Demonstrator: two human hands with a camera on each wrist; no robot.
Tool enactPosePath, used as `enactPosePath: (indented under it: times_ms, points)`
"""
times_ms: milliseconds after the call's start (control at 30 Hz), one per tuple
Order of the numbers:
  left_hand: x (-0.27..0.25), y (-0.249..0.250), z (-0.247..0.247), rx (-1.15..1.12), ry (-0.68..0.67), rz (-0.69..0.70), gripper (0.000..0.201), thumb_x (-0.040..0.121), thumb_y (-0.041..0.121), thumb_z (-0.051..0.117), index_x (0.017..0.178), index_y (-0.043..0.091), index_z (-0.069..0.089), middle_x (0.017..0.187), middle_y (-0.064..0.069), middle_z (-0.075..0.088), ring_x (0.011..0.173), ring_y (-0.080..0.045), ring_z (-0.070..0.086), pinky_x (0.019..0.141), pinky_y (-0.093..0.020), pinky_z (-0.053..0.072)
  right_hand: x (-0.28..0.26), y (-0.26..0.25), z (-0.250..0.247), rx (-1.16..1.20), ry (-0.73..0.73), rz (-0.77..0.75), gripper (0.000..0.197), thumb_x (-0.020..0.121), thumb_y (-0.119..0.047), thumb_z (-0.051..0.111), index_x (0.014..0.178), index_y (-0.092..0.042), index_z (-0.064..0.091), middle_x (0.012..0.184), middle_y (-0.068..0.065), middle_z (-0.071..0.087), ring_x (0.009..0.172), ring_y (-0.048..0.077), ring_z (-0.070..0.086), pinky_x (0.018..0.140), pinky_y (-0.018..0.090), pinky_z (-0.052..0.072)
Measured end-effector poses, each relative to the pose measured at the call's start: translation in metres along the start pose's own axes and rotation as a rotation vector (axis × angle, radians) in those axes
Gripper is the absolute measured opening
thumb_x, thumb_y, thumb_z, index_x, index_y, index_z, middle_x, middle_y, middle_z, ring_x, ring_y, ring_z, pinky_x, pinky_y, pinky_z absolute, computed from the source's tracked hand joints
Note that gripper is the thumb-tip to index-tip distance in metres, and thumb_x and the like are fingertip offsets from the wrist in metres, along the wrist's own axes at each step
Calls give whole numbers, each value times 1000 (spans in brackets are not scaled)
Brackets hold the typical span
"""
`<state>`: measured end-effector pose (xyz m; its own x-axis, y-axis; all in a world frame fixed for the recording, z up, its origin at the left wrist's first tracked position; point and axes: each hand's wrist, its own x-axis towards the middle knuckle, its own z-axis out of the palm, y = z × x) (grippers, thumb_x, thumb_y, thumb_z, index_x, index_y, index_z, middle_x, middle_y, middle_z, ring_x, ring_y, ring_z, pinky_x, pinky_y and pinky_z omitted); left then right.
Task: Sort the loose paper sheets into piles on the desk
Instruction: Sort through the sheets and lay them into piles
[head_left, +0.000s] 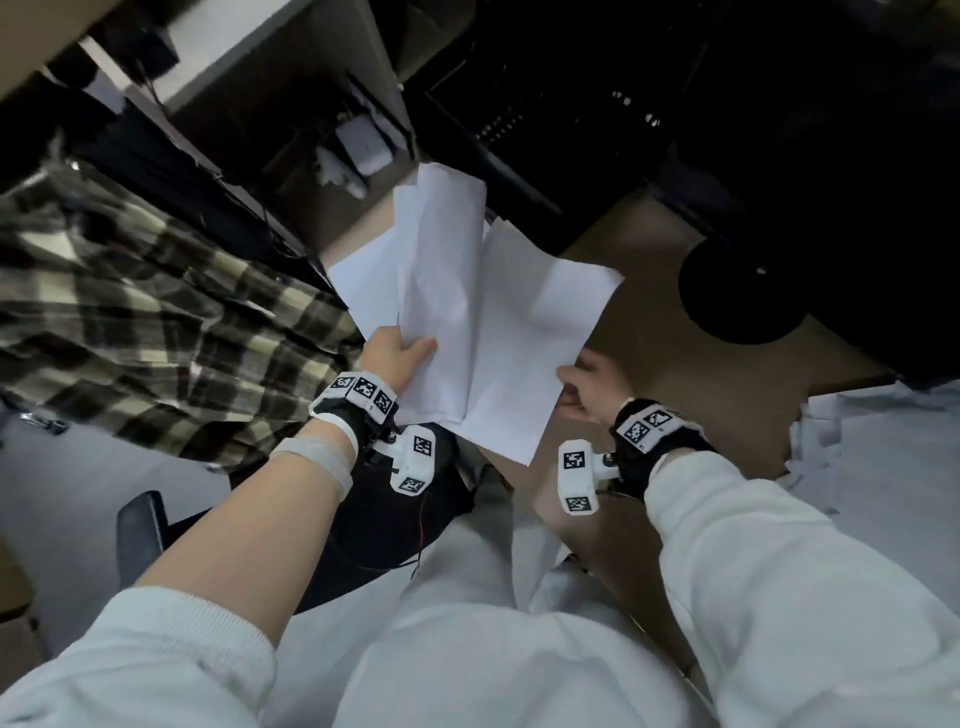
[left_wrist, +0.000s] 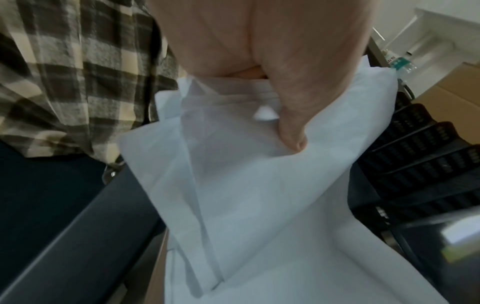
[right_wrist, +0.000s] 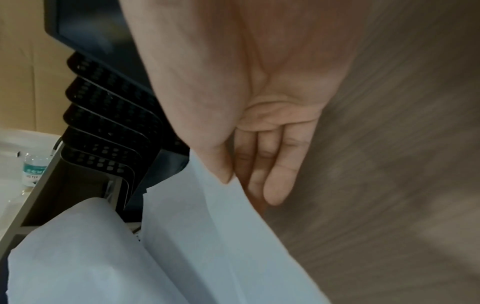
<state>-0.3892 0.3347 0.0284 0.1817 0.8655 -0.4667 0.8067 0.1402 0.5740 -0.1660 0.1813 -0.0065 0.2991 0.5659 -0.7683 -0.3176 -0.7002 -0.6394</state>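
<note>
- Your left hand (head_left: 396, 349) is gripping a few loose sheets (head_left: 441, 291) at their near edge, thumb pressing on top, holding them up over the desk (head_left: 675, 332).
- Your right hand (head_left: 589, 387) is pinching the near corner of another sheet (head_left: 530, 332), which is overlapping the left bunch.
- A black file rack (right_wrist: 109, 115) is standing beyond the papers.

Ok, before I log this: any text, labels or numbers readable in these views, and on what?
None can be read.
Paper sheets in the left hand and right hand: the visible sides are blank.
Bottle: green-and-white label, print too blurred to read.
Wrist bands: black-and-white square marker codes, no words.
Black file rack: only perforations.
</note>
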Motion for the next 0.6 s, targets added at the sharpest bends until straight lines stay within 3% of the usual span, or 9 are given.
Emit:
enactPosePath:
  times_ms: [167, 333, 433, 500, 600]
  points:
    - [43, -13, -38, 24, 77, -24, 39, 91, 32, 67, 99, -6, 68, 96, -20, 70, 93, -32, 66, 79, -36, 52, 35, -30, 51, -4, 10, 78, 10, 98, -4, 55, 92, -11, 57, 78, 7, 59, 66, 16, 58, 60, 32, 58]
    - [90, -16, -67, 76, 113, -25, 33, 93, 35, 61, 90, 2, 64, 92, -17, 69, 93, -34, 65, 80, -37, 51, 89, -58, 98, -116, 73, 123, 8, 88, 1, 57, 82, -4, 58, 72, 16, 61, 61, 26, 63, 61, 35, 58]
    - [118, -12, -75, 112, 146, -14, 36, 95, 36, 58, 95, 1, 65, 93, -16, 67, 90, -32, 63, 81, -38, 51, 118, -72, 121, -135, 98, 150, 11, 83, 4, 52, 75, -4, 51, 68, 21, 62, 56, 29, 64, 62, 37, 51]
    - [136, -10, -77, 139, 158, 16, 41, 95, 38, 57, 101, 0, 68, 96, -17, 68, 93, -34, 64, 82, -39, 51, 136, -76, 134, -112, 98, 185, 11, 83, 4, 52, 78, -5, 50, 72, 17, 59, 57, 28, 62, 63, 32, 47]
    - [153, -6, -75, 190, 161, 41, 46, 95, 41, 54, 108, 0, 70, 98, -22, 68, 95, -37, 63, 76, -35, 45, 156, -71, 151, -65, 8, 212, 11, 93, -2, 55, 102, -6, 50, 94, 17, 60, 71, 27, 65, 57, 25, 55]
